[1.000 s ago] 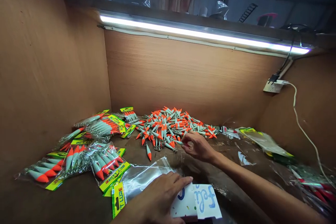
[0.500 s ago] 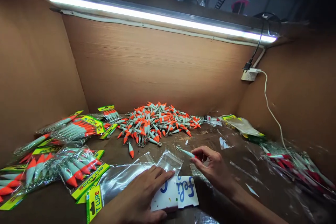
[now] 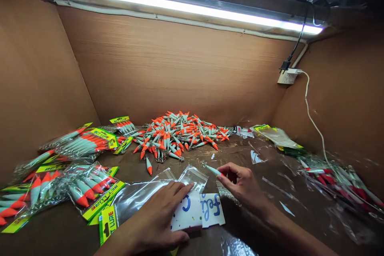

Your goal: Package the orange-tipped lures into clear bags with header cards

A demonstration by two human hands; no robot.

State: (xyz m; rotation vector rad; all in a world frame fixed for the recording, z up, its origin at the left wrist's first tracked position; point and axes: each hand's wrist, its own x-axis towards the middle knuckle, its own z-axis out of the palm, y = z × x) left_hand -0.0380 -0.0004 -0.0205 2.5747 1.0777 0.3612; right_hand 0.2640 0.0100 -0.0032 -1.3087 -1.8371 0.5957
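At my packing booth, my right hand (image 3: 243,186) pinches a single lure (image 3: 211,169) between thumb and fingertips. Its hooked end points left, toward the open mouth of the clear bag (image 3: 141,194), and lies just beside that opening without entering it. My left hand (image 3: 159,216) lies flat with the fingers spread, gripping nothing. It presses down on the bag and on the white card (image 3: 210,210) with blue lettering at the near edge of the surface (image 3: 264,208). The lure sits between my two hands, closer to the right. The loose pile of orange-tipped lures (image 3: 177,134) rests far behind it against the back wall, and the filled packets (image 3: 90,186) are stacked to the left.

A second ago my right hand was reaching into that pile at the far side. It has since come back toward me with the lure. The left hand has stayed pressed on the bag throughout.
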